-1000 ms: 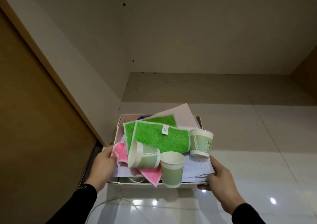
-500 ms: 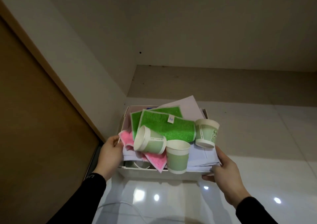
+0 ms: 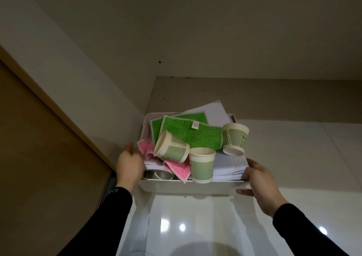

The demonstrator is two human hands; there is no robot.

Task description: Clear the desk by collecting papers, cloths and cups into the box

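Note:
A white box (image 3: 188,187) hangs in the air above the glossy floor, held by both hands. My left hand (image 3: 130,164) grips its left side and my right hand (image 3: 258,183) grips its right front corner. Inside lies a stack of white papers (image 3: 229,169), two green cloths (image 3: 194,136) and a pink cloth (image 3: 178,170). Three green paper cups rest on top: one lying on its side (image 3: 171,148), one upright at the front edge (image 3: 201,165), one tilted at the right (image 3: 235,139). A metal object shows under the papers, mostly hidden.
A brown wooden door (image 3: 39,157) stands close on the left, with a pale wall (image 3: 98,69) running to a corner behind the box. Shiny white floor tiles (image 3: 293,157) spread to the right and below.
The box, held in both hands, has been carried forward toward the wall corner. The view has tilted and the contents have shifted only slightly.

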